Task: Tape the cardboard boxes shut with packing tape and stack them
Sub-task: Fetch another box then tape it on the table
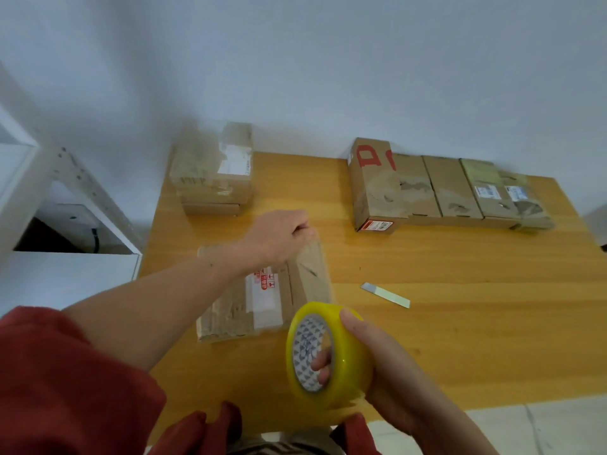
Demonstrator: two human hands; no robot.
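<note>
Left hand point(279, 239) is clenched at the far edge of the flat box point(259, 297), fingers curled over its rim. I judge it is pinning a tape end there, though the clear strip is too faint for me to confirm. Right hand point(381, 359) grasps the yellow tape roll point(348, 349) just off the box's near corner, with fingertips through the core and the thumb over the top.

From here I would draw the roll straight back along the seam, low and taut, so the strip lands flat and unwrinkled, then press it down before cutting (the small blade point(386, 294) lies on the table point(460, 307) to the right, within reach).

Every box I can see is closed, so the contents are hidden. A stack point(213, 172) stands at the far left, and a row of boxes point(450, 188) lies side by side at the far right.
</note>
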